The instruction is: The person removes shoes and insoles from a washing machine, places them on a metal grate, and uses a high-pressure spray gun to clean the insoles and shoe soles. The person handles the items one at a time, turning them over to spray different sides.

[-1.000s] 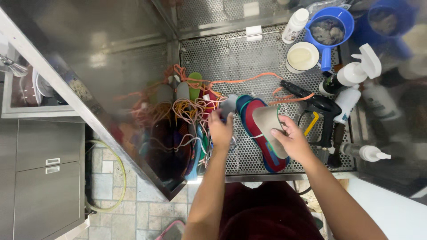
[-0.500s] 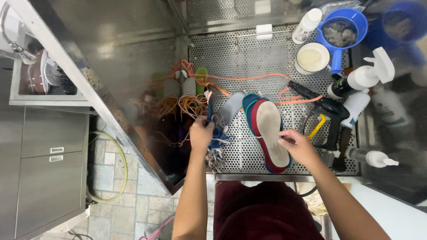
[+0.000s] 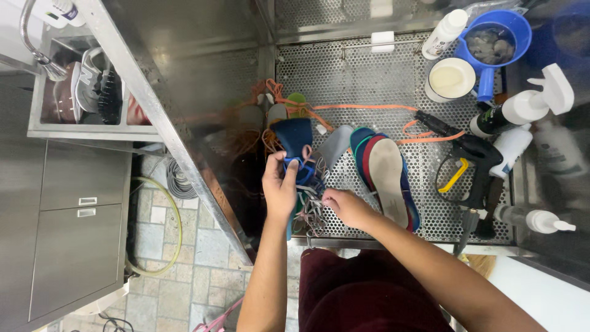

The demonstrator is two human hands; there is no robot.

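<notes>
Shifted right hand off the stacked insoles since half a second back, over to the grey laces. Kept left hand near the same spot. Left insoles lying flat on the perforated tray, just right of the hands. Wrapped left fingers around a blue insole, thumb pressed on it. Curled right fingers, pinching the lace bundle. Angled both forearms up from the bottom edge.
</notes>
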